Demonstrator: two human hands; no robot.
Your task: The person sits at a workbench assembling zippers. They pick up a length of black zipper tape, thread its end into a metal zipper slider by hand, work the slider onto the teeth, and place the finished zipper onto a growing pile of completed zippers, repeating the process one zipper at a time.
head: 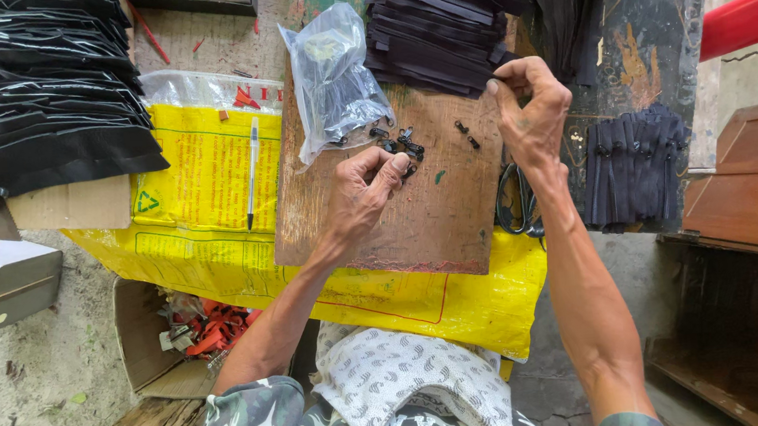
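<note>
Left hand: the left hand (367, 182) pinches a small black zipper slider (409, 170) between thumb and fingertips, just above the wooden board (381, 231).
Loose sliders: more black sliders (395, 138) lie scattered on the board by the clear plastic bag (331, 80); a nudge of the wrist could flick them off the edge.
Right hand: the right hand (530, 113) grips the end of one black zipper strip (477, 81) at the pile's corner.
Strip pile: the stack of strips (435, 21) overhangs the board; a hard pull may drag neighbouring strips loose.
Scissors: the scissors (513, 203) under the right forearm could be knocked.
</note>
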